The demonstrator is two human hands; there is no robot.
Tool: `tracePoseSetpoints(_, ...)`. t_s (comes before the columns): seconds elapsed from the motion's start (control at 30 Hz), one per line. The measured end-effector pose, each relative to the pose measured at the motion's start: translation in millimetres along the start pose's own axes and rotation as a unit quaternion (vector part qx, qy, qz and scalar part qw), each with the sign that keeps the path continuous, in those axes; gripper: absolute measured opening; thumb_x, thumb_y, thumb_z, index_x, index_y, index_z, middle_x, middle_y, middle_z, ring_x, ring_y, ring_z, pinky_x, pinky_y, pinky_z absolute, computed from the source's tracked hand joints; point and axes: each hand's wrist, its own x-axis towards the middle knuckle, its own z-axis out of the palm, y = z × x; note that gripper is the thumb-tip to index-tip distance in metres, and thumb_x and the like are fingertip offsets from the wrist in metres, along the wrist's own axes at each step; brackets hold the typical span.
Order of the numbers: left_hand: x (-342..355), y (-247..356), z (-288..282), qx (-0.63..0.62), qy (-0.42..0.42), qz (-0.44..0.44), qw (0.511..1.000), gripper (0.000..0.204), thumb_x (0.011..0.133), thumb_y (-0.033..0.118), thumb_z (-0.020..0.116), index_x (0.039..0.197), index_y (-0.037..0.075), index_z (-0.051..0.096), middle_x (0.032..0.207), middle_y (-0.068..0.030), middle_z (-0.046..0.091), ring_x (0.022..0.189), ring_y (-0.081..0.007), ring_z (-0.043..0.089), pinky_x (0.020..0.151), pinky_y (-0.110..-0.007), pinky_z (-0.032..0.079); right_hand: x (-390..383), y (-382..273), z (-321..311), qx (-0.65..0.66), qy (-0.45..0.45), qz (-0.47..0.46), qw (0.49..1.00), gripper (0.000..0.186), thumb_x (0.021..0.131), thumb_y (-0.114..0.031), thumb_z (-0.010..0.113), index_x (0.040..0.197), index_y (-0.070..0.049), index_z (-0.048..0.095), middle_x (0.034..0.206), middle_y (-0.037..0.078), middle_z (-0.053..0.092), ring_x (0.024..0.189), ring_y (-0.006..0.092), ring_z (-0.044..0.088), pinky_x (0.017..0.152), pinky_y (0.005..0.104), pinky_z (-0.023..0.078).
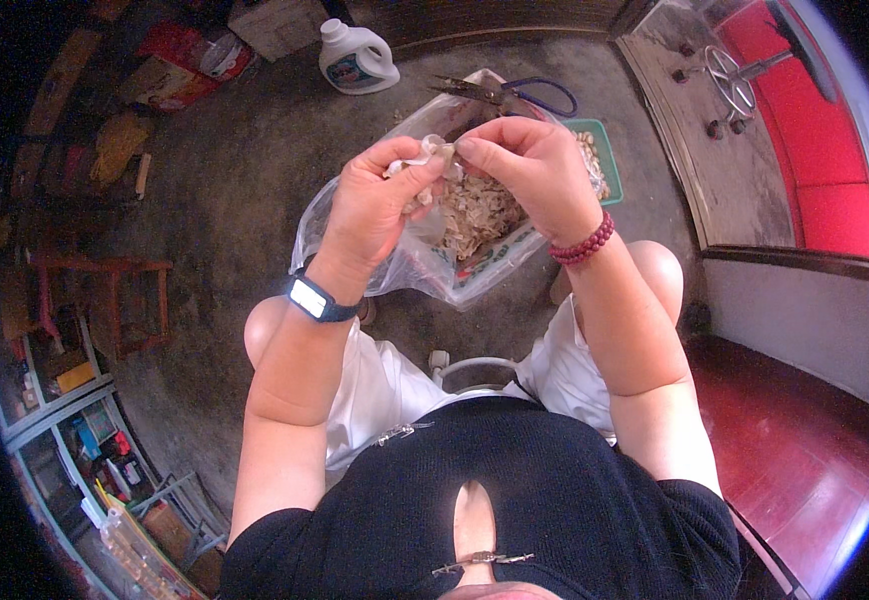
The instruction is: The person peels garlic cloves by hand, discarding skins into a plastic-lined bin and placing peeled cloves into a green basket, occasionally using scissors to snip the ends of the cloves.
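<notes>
Over an open plastic bag (480, 285) on the floor, my two hands meet at the fingertips. My left hand (380, 200) is closed around a whitish, papery clump (423, 160), which looks like garlic but is too small to name surely. The thumb and forefinger of my right hand (515, 155) pinch an edge of that clump. Below them, the bag holds a heap of beige papery flakes (480, 215). Scissors (500, 95) with dark blue handles lie across the bag's far edge. Partly hidden behind my right hand is a green tray (610, 160) with small pale pieces.
A white jug (355, 58) stands on the floor beyond the bag. Against the left side are a wooden stool (120, 300) and a metal-framed shelf (65, 400) with odds and ends. A wheeled chair base (730, 85) is at the far right. My knees flank the bag.
</notes>
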Motion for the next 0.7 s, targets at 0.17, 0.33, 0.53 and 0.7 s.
tracePoseSetpoints(0.17, -0.6, -1.6, -2.9, 0.092, -0.006, 0.024, 0.995, 0.010, 0.082, 0.009, 0.068, 0.091, 0.010, 0.065, 0.078, 0.0002, 0.064, 0.066, -0.0056, 0.059, 0.051, -0.018, 0.042, -0.8, -1.7, 0.0, -0.024, 0.007, -0.010, 1.000, 0.018, 0.077, -0.016, 0.066, 0.080, 0.002, 0.067, 0.071, 0.002, 0.065, 0.064, 0.0062, 0.056, 0.059, 0.0232, 0.047)
tracePoseSetpoints(0.33, 1.5, -7.0, -4.6, -0.006, -0.011, -0.009, 1.000, 0.011, 0.083, 0.006, 0.065, 0.093, 0.011, 0.064, 0.083, -0.0040, 0.066, 0.066, -0.0135, 0.061, 0.049, -0.023, 0.043, 1.2, 6.9, 5.6, 0.005, 0.011, -0.022, 1.000, 0.015, 0.075, -0.013, 0.062, 0.077, 0.002, 0.063, 0.070, 0.002, 0.063, 0.063, 0.0063, 0.055, 0.059, 0.0231, 0.046)
tracePoseSetpoints(0.53, 0.3, -4.8, -2.5, -0.141, -0.026, -0.038, 0.989, 0.012, 0.084, 0.004, 0.062, 0.091, 0.013, 0.063, 0.085, -0.0067, 0.066, 0.066, -0.0144, 0.061, 0.049, -0.024, 0.043, 0.5, 3.2, 5.6, 0.091, -0.056, 0.020, 0.994, 0.012, 0.084, -0.012, 0.058, 0.085, 0.000, 0.059, 0.079, 0.000, 0.059, 0.068, 0.0065, 0.055, 0.065, 0.0201, 0.046)
tracePoseSetpoints(0.7, 4.1, 0.1, -10.5, -0.237, -0.044, -0.054, 0.969, 0.019, 0.085, -0.002, 0.057, 0.092, 0.014, 0.063, 0.088, -0.0152, 0.064, 0.069, -0.0178, 0.061, 0.048, -0.024, 0.042, -2.5, -1.7, 6.9, 0.210, -0.067, 0.061, 0.973, 0.012, 0.080, -0.014, 0.060, 0.077, -0.002, 0.060, 0.071, -0.001, 0.059, 0.064, 0.0078, 0.056, 0.058, 0.0215, 0.046)
